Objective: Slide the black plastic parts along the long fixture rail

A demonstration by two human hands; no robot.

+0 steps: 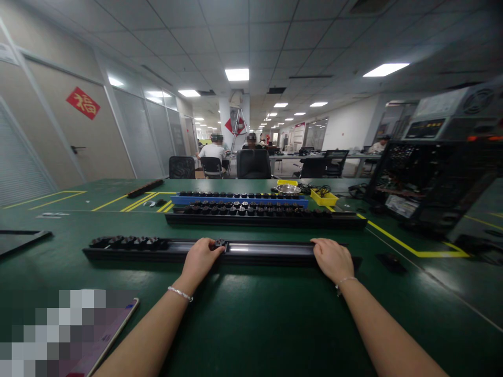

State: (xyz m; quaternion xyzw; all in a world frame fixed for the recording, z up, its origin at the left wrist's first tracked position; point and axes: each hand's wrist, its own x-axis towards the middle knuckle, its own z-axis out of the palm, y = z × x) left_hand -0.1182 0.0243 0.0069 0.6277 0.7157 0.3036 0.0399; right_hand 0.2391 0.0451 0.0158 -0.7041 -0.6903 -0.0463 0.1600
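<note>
A long black metal channel [271, 255] lies crosswise in front of me, with a bare shiny inside along its middle. Between the thumb and fingers of my left hand [201, 258] is a small black socket-like piece [220, 243], set in the channel near its middle. My right hand [334, 258] grips the channel toward its right end, fingers over the far edge. Several black socket-like pieces [128, 241] sit in a row at the channel's left end. Details of the piece under my left fingers are partly hidden.
Beyond lie a black strip [267, 220] and a blue strip [181, 200] with rows of black pieces. A yellow bin [324, 198] and metal bowl [288, 190] stand behind. An open computer case [416, 178] is at right, a phone-like device [113, 332] at lower left.
</note>
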